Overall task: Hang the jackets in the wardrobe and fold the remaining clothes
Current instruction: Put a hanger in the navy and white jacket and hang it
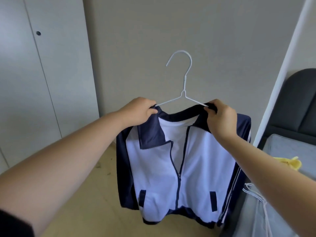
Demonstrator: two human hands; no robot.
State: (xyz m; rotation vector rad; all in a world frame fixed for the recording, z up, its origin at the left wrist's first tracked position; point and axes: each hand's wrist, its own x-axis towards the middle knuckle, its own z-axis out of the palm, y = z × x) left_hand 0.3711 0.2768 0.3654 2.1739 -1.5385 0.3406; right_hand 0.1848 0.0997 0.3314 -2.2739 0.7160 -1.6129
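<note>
A white and navy zip jacket (pixel 196 161) hangs in the air in front of me on a white wire hanger (pixel 183 77), whose hook points up and to the left. My left hand (pixel 136 112) grips the jacket's left collar and shoulder where the hanger arm enters. On the other side my right hand (pixel 220 117) pinches the right collar over the other hanger arm. The zip is half open and the collar flaps fall outward. Both sleeves hang down at the sides.
White wardrobe doors (pixel 34 82) stand closed at the left, beside a grey wall (pixel 153 31). A bed with a grey cover (pixel 287 151) and dark headboard (pixel 299 100) lies at the right, with a yellow cloth (pixel 172 162) and spare white hangers (pixel 256 195) on it. Wooden floor (pixel 95 202) lies below.
</note>
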